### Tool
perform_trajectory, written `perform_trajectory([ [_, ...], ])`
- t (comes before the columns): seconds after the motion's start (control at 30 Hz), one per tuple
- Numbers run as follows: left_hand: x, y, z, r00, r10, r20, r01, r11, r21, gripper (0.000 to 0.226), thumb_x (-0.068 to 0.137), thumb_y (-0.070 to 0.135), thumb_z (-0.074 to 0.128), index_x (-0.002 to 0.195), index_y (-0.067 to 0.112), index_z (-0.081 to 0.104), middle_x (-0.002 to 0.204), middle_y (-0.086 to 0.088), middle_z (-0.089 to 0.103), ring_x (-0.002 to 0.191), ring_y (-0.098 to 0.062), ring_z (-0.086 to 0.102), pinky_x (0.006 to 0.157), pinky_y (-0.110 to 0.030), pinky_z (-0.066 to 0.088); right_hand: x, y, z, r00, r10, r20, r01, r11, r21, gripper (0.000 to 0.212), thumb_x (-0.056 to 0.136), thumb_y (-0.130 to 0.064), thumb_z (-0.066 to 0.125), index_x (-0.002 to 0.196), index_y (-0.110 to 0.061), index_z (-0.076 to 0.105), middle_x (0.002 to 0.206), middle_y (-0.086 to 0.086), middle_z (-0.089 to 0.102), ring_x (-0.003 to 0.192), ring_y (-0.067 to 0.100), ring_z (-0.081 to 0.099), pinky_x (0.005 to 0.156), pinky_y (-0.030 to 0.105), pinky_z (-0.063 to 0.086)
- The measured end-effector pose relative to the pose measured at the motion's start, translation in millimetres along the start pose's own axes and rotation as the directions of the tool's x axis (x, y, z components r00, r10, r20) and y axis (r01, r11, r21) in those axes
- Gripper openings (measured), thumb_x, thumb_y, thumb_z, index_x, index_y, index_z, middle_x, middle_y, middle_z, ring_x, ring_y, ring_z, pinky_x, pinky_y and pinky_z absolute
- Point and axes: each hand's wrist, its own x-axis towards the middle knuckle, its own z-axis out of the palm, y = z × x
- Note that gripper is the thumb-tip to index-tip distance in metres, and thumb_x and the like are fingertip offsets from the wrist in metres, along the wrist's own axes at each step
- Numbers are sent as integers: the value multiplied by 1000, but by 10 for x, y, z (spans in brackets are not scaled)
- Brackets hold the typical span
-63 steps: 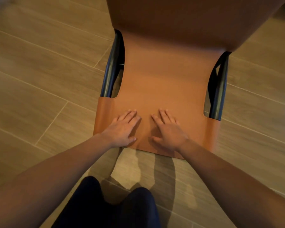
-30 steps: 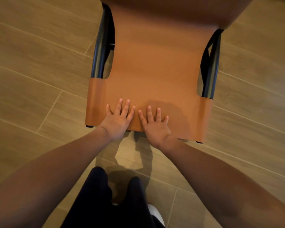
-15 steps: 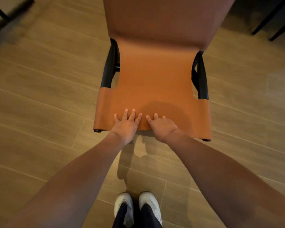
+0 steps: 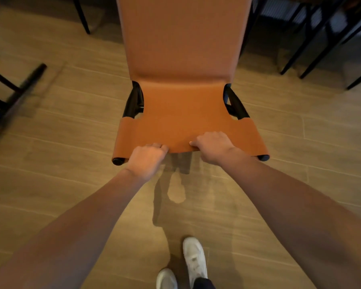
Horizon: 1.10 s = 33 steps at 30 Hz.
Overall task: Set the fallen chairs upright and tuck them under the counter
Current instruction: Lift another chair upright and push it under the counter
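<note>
An orange leather chair (image 4: 181, 113) with a black tube frame lies in front of me on the wood-look floor. Its long panel stretches away toward the top of the view. Two black tube ends show at the near corners. My left hand (image 4: 146, 161) grips the near edge of the orange panel left of centre, fingers curled over it. My right hand (image 4: 213, 147) grips the same edge just right of centre, knuckles up. Both arms reach forward, nearly straight.
Blurred black legs of another chair (image 4: 19, 90) lie at the left edge. More thin black legs (image 4: 311, 49) stand at the top right, and one leg (image 4: 81, 15) at the top left. My white shoes (image 4: 194, 261) are below the hands.
My hands went from lying flat on the orange panel to curling over its near edge. The view has risen and pulled back, so my shoes and neighbouring chair legs now show.
</note>
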Motion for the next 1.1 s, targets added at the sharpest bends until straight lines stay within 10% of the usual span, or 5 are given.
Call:
perform_trajectory([
  [0.1,149,-164,-377,988,-82,-132,79,996,-28,31,90,3,46,116,15,58,95,-4,61,83,-26,60,49,-29,27,-13,267,-306,991,29,-131,-26,999,26,38,97,-14,41,128,-27,59,113,5,65,101,30,62,66,33,37],
  [0.37,889,-495,-1330,925,-253,-283,202,959,-198,33,85,-5,53,112,8,66,100,-11,68,92,-30,64,60,-39,51,312,811,-1041,865,118,-488,-36,984,175,33,99,-18,44,128,-25,59,118,-3,68,98,21,66,61,27,39],
  [0.47,1220,-606,-1611,888,-333,-319,243,926,-289,30,90,-1,52,116,7,66,111,-11,67,102,-28,63,76,-40,54,550,995,-1363,868,146,-474,-11,961,276,34,101,-19,42,130,-22,58,128,0,63,114,21,60,84,33,48],
  [0.63,1682,-852,-1952,879,-308,-364,178,920,-348,33,94,2,48,125,3,59,130,-12,59,126,-26,50,116,-33,22,968,1294,-1821,915,107,-388,-3,966,260,51,100,-7,39,149,-22,33,154,-1,36,142,12,31,115,27,17],
  [1.1,2928,-1549,-2967,907,-292,-305,157,903,-399,34,90,3,48,122,11,57,123,-6,60,121,-22,48,112,-30,23,1931,1924,-3087,905,258,-339,-55,859,508,38,102,-19,35,133,-15,56,139,0,56,134,14,43,115,26,13],
])
